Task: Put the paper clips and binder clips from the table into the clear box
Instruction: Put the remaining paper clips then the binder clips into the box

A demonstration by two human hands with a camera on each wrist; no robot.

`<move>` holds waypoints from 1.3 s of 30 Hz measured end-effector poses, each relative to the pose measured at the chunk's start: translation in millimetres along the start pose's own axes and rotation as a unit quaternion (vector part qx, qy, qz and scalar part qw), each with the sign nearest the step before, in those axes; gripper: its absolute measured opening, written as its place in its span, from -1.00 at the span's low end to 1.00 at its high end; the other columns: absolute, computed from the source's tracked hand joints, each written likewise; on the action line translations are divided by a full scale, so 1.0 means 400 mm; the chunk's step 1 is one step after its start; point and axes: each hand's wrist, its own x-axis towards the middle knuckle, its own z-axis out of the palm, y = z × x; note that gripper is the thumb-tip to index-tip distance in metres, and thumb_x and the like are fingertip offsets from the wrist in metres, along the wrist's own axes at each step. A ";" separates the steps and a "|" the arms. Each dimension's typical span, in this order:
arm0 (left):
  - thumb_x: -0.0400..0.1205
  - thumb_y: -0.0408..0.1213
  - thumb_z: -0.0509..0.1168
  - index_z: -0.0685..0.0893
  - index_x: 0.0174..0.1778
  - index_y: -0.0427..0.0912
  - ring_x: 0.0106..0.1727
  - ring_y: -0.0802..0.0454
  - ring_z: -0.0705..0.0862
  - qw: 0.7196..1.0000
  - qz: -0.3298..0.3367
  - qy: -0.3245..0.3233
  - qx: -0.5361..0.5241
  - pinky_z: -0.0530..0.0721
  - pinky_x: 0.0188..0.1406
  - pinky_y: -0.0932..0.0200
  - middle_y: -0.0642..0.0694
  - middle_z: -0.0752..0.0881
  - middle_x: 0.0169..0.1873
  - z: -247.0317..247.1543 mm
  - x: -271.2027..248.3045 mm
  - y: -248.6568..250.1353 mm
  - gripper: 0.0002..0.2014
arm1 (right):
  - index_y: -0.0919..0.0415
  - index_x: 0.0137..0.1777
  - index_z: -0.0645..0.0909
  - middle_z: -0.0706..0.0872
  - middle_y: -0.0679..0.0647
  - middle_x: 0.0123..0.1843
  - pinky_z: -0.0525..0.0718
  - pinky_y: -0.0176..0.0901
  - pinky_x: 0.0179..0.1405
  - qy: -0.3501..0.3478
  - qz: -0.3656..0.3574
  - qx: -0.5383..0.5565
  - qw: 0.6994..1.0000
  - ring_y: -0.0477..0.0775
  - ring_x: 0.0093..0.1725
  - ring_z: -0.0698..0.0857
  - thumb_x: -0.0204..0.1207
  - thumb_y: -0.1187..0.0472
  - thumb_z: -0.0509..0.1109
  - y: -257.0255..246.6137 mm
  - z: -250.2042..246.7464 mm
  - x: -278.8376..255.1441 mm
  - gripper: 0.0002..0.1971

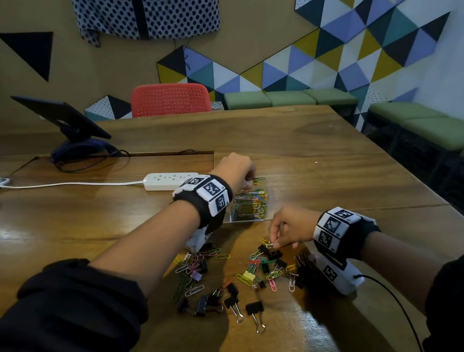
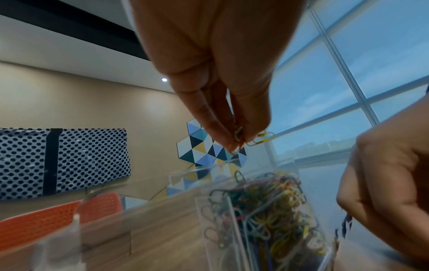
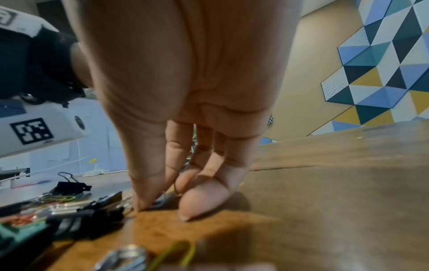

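The clear box (image 1: 250,205) (image 2: 255,210) stands on the wooden table, heaped with coloured paper clips. My left hand (image 1: 250,181) (image 2: 239,141) hovers just above its open top and pinches a few paper clips; a yellow paper clip (image 2: 262,139) sticks out of the fingertips. A loose pile of paper clips and black binder clips (image 1: 230,274) lies nearer to me. My right hand (image 1: 274,243) (image 3: 162,205) is down at the pile's far right edge, thumb and forefinger pinching a small black binder clip (image 3: 162,200) on the tabletop.
A white power strip (image 1: 167,180) with its cable lies just left of the box. A tablet on a stand (image 1: 65,116) sits at the far left, a red chair (image 1: 170,99) behind the table. The table's edge (image 1: 416,178) runs diagonally on the right.
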 end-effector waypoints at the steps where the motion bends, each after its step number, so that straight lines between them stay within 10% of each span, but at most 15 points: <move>1: 0.60 -0.29 0.29 0.70 0.08 -0.25 0.09 -0.15 0.68 1.000 0.004 -0.004 0.007 0.58 -0.02 0.10 -0.21 0.74 0.04 0.005 0.003 0.004 -0.81 | 0.01 -0.30 0.66 0.69 -0.08 -0.24 0.60 -0.42 -0.54 -0.006 0.002 -0.005 1.000 -0.15 -0.54 0.61 0.43 0.26 0.50 -0.001 0.002 0.001 -0.85; 16: 0.63 -0.22 0.26 0.70 0.17 -0.21 0.33 -0.18 0.54 0.998 0.036 -0.050 0.030 0.49 0.22 0.03 -0.25 0.53 0.32 0.049 0.005 -0.002 -0.74 | 0.06 -0.30 0.65 0.70 -0.06 -0.30 0.72 -0.26 -0.34 0.020 -0.003 0.060 0.998 -0.12 -0.38 0.66 0.45 0.33 0.46 0.004 -0.011 -0.016 -0.83; 32: 0.62 -0.25 0.26 0.68 0.00 -0.19 0.05 -0.03 0.62 0.997 0.011 0.062 -0.046 0.47 -0.06 0.22 -0.12 0.65 0.00 0.058 -0.029 -0.007 -0.85 | 0.18 -0.26 0.64 0.78 0.03 -0.37 0.65 -0.28 -0.31 0.056 -0.022 0.154 0.986 -0.17 -0.54 0.64 0.42 0.39 0.46 -0.015 -0.036 -0.034 -0.88; 39: 0.55 0.03 0.33 0.66 -0.03 -0.12 -0.11 0.05 0.65 0.988 0.001 0.034 -0.148 0.46 -0.26 0.36 -0.01 0.68 -0.19 0.075 -0.127 0.025 -0.71 | 0.17 -0.16 0.55 0.70 0.01 -0.46 0.70 -0.25 -0.38 0.097 -0.031 0.201 0.974 -0.10 -0.49 0.67 0.52 0.38 0.36 -0.018 -0.046 -0.024 -0.88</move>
